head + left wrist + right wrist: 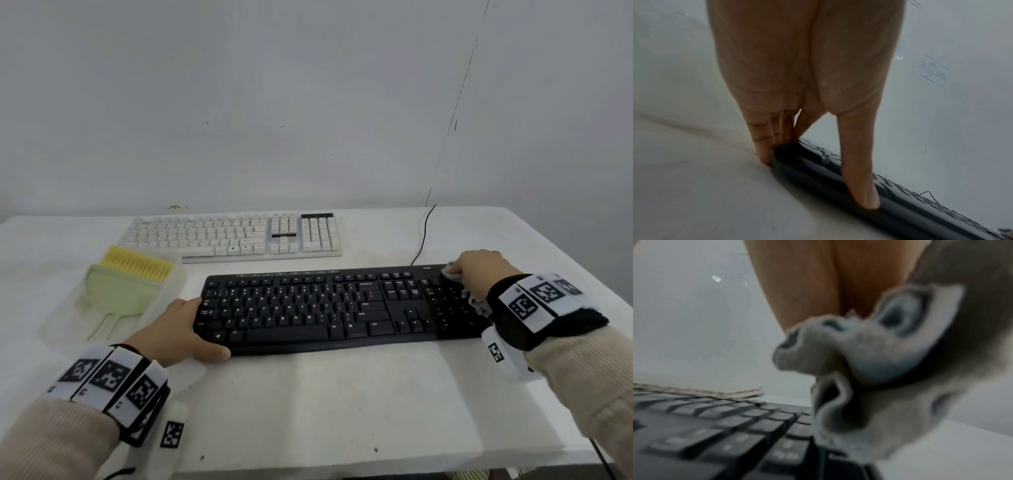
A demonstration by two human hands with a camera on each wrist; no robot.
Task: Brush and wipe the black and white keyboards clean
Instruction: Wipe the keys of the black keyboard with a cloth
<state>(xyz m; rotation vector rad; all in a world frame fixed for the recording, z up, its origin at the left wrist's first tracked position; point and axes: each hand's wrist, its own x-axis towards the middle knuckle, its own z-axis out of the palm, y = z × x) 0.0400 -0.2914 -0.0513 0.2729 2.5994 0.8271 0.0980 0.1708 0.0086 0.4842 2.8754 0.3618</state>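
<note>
The right hand (479,274) bunches a grey cloth (869,361) on the far right corner of the black keyboard (308,308), whose long axis runs leftward toward the left hand (185,329). That hand clamps the keyboard's left end, thumb along the front edge. The wrist view shows the cloth's folds, though blurred. The white keyboard (233,236) lies behind, unwiped, I judge.

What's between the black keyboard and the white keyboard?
Bare white tabletop between the black keyboard and the white keyboard; head view shows it.
</note>
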